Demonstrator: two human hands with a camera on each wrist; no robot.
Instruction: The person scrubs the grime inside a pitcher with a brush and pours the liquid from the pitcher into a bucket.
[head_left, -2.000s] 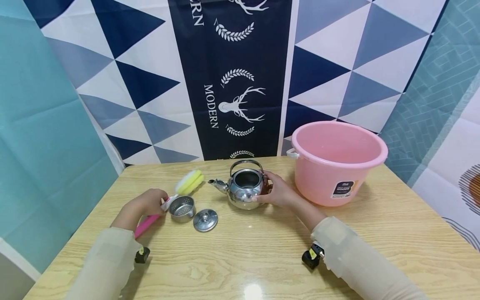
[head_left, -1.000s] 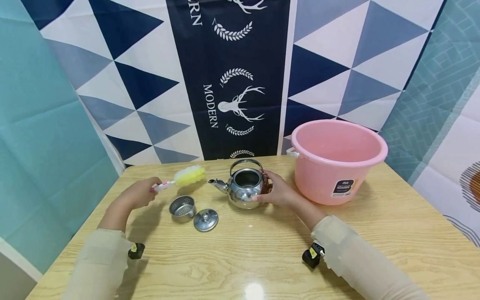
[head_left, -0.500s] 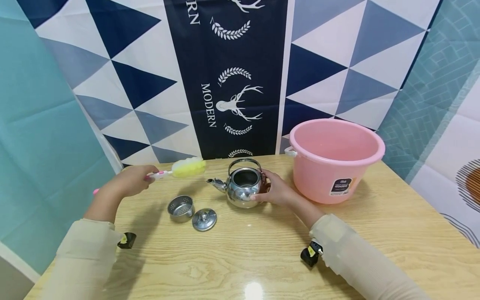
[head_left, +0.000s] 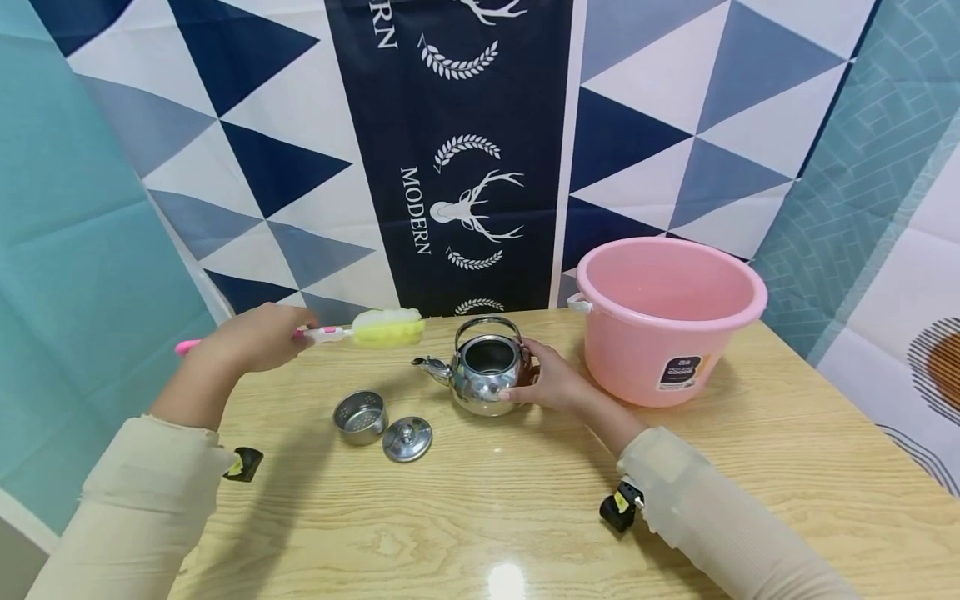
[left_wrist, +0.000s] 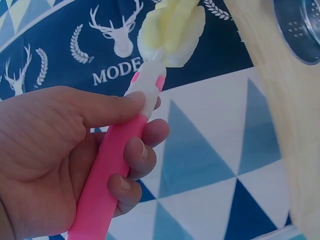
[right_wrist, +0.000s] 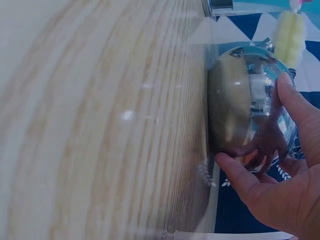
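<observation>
My left hand (head_left: 258,343) grips a sponge bottle brush (head_left: 387,328) by its pink and white handle, raised above the table's back left. The left wrist view has the thumb lying along the handle (left_wrist: 111,175) and the fingers curled round it. The brush's yellow and white head points right, near the spout of a shiny steel teapot (head_left: 480,390). This teapot stands lidless on the table, its hoop handle upright. My right hand (head_left: 553,379) holds its right side; in the right wrist view thumb and fingers spread round the shiny body (right_wrist: 232,100).
A perforated steel strainer (head_left: 361,419) and a round knobbed lid (head_left: 407,439) lie left of the teapot. At the back right a large pink bucket (head_left: 671,350) stands on the wooden table (head_left: 465,517). Patterned cloth (head_left: 300,167) hangs behind the table.
My left hand has lifted the brush off the table beside the strainer and moved it back and up, turning its head level toward the right. The right hand and teapot have stayed in place.
</observation>
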